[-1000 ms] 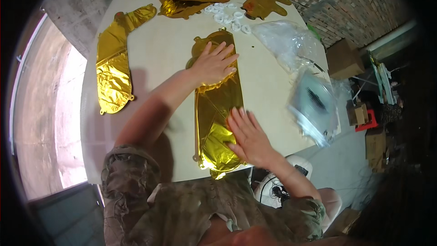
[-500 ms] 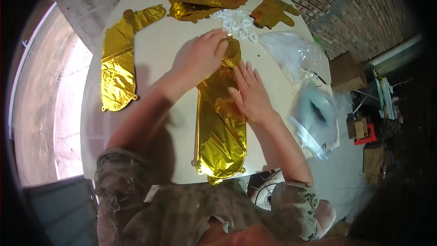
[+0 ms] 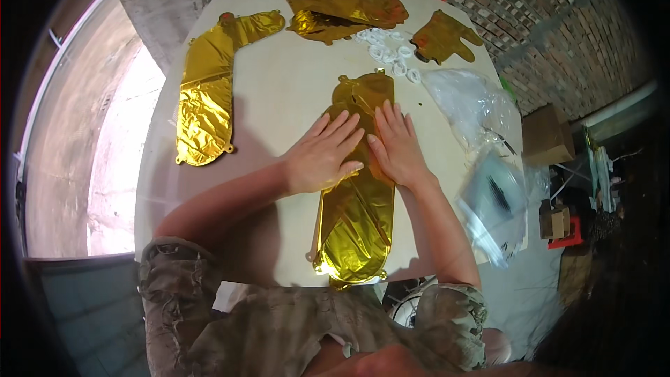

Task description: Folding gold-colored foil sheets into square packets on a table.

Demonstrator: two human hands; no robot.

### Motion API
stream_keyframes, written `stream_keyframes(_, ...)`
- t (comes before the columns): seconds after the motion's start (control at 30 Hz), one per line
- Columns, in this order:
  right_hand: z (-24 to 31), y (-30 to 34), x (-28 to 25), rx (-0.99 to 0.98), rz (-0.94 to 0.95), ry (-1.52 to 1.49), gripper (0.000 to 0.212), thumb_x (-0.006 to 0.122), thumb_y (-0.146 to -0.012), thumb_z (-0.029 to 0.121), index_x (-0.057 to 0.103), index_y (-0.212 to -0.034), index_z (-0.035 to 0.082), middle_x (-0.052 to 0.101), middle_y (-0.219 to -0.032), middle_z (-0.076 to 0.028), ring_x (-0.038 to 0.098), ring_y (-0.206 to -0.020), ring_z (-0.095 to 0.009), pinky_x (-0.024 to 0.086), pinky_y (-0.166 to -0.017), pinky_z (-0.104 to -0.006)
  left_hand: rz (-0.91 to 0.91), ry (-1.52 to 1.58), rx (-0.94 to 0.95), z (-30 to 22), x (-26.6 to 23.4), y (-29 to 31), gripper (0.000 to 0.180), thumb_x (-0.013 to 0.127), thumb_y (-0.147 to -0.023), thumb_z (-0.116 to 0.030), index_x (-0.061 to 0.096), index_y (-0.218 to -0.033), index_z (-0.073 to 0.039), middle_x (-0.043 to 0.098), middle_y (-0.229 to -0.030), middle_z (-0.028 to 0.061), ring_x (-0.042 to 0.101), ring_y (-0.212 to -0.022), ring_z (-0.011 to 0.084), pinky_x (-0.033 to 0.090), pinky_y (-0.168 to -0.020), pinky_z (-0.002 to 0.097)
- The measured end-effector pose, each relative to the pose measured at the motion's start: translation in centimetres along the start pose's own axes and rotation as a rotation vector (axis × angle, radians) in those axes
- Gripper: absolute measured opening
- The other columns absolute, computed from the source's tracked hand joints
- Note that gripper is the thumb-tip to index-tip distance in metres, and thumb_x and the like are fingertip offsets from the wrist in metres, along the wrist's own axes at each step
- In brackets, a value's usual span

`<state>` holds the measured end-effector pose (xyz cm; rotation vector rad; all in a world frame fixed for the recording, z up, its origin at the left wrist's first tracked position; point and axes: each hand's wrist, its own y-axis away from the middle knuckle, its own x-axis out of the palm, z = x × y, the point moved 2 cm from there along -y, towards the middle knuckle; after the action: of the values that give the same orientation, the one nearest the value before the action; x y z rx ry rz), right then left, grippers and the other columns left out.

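Note:
A long gold foil balloon [image 3: 357,227], flat and creased, lies lengthwise on the table in front of me. It has small tabs at its ends, and its near end reaches the table edge. My left hand [image 3: 324,152] rests flat on the left side of its upper half, fingers spread. On the right side my right hand [image 3: 399,145] also lies flat, its fingers stretched toward the far end. Neither hand holds anything. Part of the foil is hidden under both palms.
On the pale table [image 3: 269,105], a bent gold foil balloon [image 3: 204,122] lies at left. Folded gold foil [image 3: 335,1] and a smaller piece [image 3: 447,36] lie at the far side, near white rings [image 3: 399,68]. Clear plastic bags [image 3: 464,101] and stacked clear packets [image 3: 492,202] line the right edge.
My left hand has come back from the balloon's far end and now lies flat lower down, uncovering the top. My right hand stays flat on the foil. The whole view has shifted slightly.

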<state>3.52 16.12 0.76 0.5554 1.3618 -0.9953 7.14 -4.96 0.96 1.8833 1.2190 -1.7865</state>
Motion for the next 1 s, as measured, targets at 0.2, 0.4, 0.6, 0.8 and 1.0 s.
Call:
stream_keyframes(0.2,-0.2,0.2,0.6,0.022,0.009,0.015,0.064,0.044,-0.105,0.038,0.032,-0.156,0.000,0.026,-0.164,-0.020,0.020,-0.154,-0.036,0.014,-0.125,-0.0482,-0.100,0.123,-0.401,2.5,-4.1,-2.2,0.058,0.066,-0.094,-0.039,0.057,-0.133,0.004,0.067,-0.121,0.0182,0.064,-0.112,0.0317,0.050,-0.097,0.0392)
stream_keyframes(0.4,0.0,-0.2,0.7,0.023,0.005,0.029,0.071,0.044,-0.104,0.047,0.032,-0.156,0.001,0.027,-0.164,-0.019,0.019,-0.154,-0.033,0.014,-0.125,-0.0473,0.152,0.333,-0.662,4.9,-4.2,-3.4,0.063,0.068,-0.086,-0.049,0.063,-0.118,0.006,0.072,-0.097,0.0207,0.069,-0.093,0.0359,0.053,-0.083,0.0423)
stream_keyframes(0.6,0.0,-0.2,0.7,0.051,0.046,0.061,0.086,0.047,-0.098,0.063,0.031,-0.157,0.002,0.024,-0.166,-0.017,0.016,-0.156,-0.030,0.011,-0.126,-0.0456,0.452,0.409,-0.692,4.2,-4.2,-4.8,0.068,0.070,-0.082,-0.051,0.062,-0.114,0.009,0.072,-0.085,0.0201,0.070,-0.084,0.0337,0.054,-0.076,0.0427)
stream_keyframes(0.8,0.2,-0.2,0.6,0.051,0.047,0.043,0.097,0.048,-0.092,0.071,0.030,-0.157,0.002,0.023,-0.167,-0.016,0.014,-0.156,-0.028,0.010,-0.126,-0.0444,-0.005,-0.064,-0.664,2.8,-2.5,-3.1,0.058,0.082,-0.077,-0.041,0.063,-0.109,0.004,0.065,-0.099,0.0193,0.067,-0.088,0.0360,0.055,-0.080,0.0398)
stream_keyframes(1.0,0.0,-0.2,0.5,0.071,0.046,0.024,0.100,0.050,-0.090,0.073,0.031,-0.157,0.002,0.024,-0.166,-0.016,0.014,-0.156,-0.028,0.010,-0.126,-0.0437,0.320,0.302,-0.747,2.4,-3.3,-4.1,0.071,0.081,-0.078,-0.039,0.056,-0.126,0.008,0.060,-0.124,0.0258,0.063,-0.111,0.0349,0.052,-0.094,0.0417)
